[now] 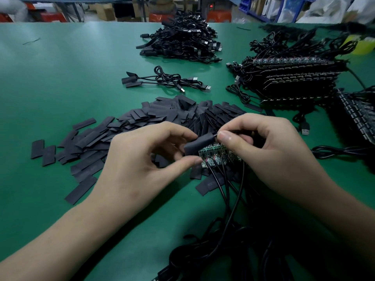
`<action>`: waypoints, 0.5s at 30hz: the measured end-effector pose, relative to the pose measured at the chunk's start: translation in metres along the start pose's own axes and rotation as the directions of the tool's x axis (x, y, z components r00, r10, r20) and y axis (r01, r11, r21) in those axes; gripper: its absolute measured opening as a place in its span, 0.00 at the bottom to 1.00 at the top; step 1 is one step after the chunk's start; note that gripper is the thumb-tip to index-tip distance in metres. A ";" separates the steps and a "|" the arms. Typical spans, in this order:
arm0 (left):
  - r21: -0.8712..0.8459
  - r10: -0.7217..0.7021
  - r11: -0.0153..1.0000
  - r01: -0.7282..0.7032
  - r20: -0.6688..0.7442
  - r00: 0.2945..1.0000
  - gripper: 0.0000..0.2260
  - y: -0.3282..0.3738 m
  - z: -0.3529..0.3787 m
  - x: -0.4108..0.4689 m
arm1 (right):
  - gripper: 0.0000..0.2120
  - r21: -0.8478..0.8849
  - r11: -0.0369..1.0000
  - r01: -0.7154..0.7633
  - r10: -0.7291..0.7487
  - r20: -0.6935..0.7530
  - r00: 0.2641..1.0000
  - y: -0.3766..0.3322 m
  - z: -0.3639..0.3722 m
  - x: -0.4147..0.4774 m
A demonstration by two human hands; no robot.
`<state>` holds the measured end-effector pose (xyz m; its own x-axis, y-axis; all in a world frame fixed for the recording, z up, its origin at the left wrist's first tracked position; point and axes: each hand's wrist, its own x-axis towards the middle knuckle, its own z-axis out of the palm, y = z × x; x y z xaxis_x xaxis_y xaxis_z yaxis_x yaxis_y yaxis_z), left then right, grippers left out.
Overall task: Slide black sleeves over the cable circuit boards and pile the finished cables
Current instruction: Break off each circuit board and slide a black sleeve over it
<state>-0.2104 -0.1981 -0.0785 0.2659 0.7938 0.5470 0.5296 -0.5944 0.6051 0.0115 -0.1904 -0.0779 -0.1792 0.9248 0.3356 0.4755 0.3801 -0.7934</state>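
My left hand (142, 157) pinches a black sleeve (197, 144) between thumb and fingers, its mouth turned to the right. My right hand (269, 151) grips a row of small green circuit boards (218, 153) with black cables (227, 191) hanging toward me; its thumb presses at the sleeve's right end. How far the sleeve covers a board is hidden by my fingers. A heap of flat black sleeves (142, 126) lies just behind my hands. A few sleeved cables (162, 80) lie further back, and a large pile of finished cables (182, 43) sits at the far centre.
Stacks of bare boards with cables (294, 78) fill the right side, with more boards (357, 116) at the right edge. Coiled cables (233, 250) lie near the front edge. The green table mat (60, 78) stretches to the left. Boxes and shelves stand beyond the table.
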 end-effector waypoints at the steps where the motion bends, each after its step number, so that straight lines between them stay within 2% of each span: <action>1: 0.025 0.023 0.999 -0.022 -0.016 1.000 0.13 -0.001 0.000 0.000 | 0.03 0.010 1.000 -0.003 0.003 -0.006 1.000 0.000 0.000 0.000; 6: 0.063 0.064 0.996 -0.062 -0.034 0.997 0.11 -0.002 -0.002 0.001 | 0.03 0.039 0.999 0.007 -0.006 -0.023 1.000 -0.002 0.000 0.000; 7: 0.022 0.037 0.999 -0.036 -0.027 0.999 0.11 -0.002 -0.002 0.001 | 0.04 0.043 0.999 0.004 -0.003 -0.027 1.000 -0.002 -0.001 0.000; 9: -0.165 -0.082 0.983 0.085 0.023 0.996 0.10 -0.003 -0.003 0.001 | 0.04 0.061 0.998 -0.009 0.010 -0.022 1.000 -0.003 -0.003 0.000; 12: -0.452 -0.211 0.855 0.255 0.146 0.966 0.11 -0.003 -0.002 0.002 | 0.04 0.097 0.995 -0.015 0.013 0.021 1.000 -0.002 -0.005 0.001; 15: -0.493 -0.206 0.824 0.279 0.196 0.959 0.12 -0.004 -0.001 0.002 | 0.05 0.139 0.990 -0.017 0.008 0.063 0.998 0.000 -0.006 0.002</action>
<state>-0.2126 -0.1942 -0.0790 0.3036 0.9089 0.2859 0.1130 -0.3322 0.9364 0.0164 -0.1888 -0.0736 -0.2292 0.9270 0.2968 0.3542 0.3635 -0.8616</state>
